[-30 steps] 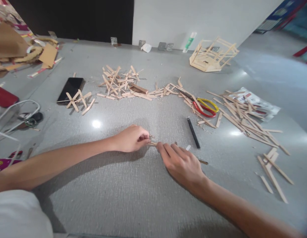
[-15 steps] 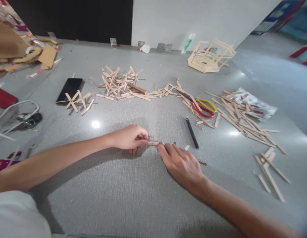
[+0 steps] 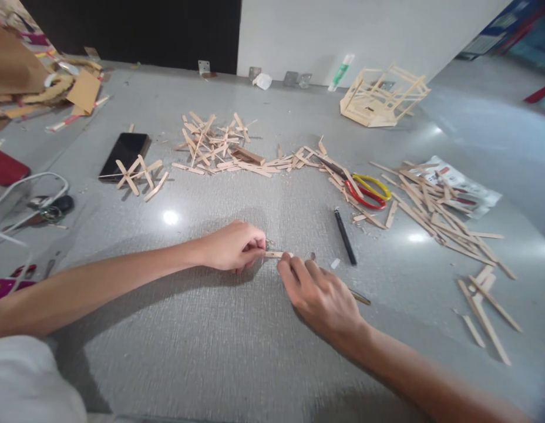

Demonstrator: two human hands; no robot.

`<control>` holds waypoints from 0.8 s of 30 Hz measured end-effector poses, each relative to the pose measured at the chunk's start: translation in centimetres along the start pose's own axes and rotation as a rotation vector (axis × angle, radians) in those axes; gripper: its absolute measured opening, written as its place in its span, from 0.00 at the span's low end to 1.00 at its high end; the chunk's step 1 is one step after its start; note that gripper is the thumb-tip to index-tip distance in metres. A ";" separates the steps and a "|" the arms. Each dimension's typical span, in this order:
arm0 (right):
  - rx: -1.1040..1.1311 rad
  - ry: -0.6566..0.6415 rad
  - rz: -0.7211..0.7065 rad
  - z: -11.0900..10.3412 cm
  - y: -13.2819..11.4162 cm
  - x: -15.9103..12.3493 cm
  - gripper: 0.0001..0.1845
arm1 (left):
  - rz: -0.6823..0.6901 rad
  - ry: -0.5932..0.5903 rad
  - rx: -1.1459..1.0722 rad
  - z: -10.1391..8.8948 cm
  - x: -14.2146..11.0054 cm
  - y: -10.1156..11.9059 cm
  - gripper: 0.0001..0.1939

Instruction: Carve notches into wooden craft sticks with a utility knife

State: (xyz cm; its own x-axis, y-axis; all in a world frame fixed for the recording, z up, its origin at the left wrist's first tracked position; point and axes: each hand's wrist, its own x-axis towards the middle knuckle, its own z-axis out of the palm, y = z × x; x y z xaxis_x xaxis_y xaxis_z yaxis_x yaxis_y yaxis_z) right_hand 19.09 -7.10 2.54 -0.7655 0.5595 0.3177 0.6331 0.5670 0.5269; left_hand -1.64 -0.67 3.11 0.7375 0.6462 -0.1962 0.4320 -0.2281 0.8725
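Note:
Low over the grey table, a short flat wooden craft stick (image 3: 273,254) spans the gap between my hands. My left hand (image 3: 238,247) pinches its left end between thumb and fingers. At the other end, my right hand (image 3: 322,294) is closed with curled fingertips on the stick; its thumb is hidden. A thin metal tool (image 3: 359,297) shows partly beneath my right hand, and its kind is unclear. Right of the hands lies a black pen-like tool (image 3: 345,237), near a small white scrap (image 3: 335,264).
Heaped craft sticks (image 3: 215,144) lie behind, scissors (image 3: 367,191) with red and yellow handles to their right. More sticks (image 3: 435,211) lie beside a plastic packet (image 3: 468,185). A stick frame model (image 3: 382,100) stands at the back right. A phone (image 3: 125,154) and cable (image 3: 56,176) are left.
My right hand's fingers have shifted slightly on the stick's right end. The left hand keeps its pinch. The whole view has moved slightly.

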 end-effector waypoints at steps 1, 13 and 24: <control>-0.009 -0.003 0.000 0.0 -0.1 0.1 0.07 | 0.007 0.003 0.001 0.0 0.0 0.0 0.12; 0.166 -0.071 0.030 0.9 0.6 0.1 0.13 | 0.025 0.010 0.019 -0.1 0.0 0.4 0.12; 0.317 -0.102 -0.103 1.7 2.6 0.7 0.12 | 0.011 0.034 0.023 0.1 0.0 0.7 0.14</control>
State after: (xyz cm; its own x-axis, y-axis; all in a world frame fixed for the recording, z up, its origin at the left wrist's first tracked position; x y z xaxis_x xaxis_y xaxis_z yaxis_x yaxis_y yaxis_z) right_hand 20.37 -4.26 2.80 -0.8218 0.5382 0.1870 0.5697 0.7743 0.2755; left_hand -1.30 -0.89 3.73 0.7246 0.6676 -0.1713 0.4361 -0.2516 0.8640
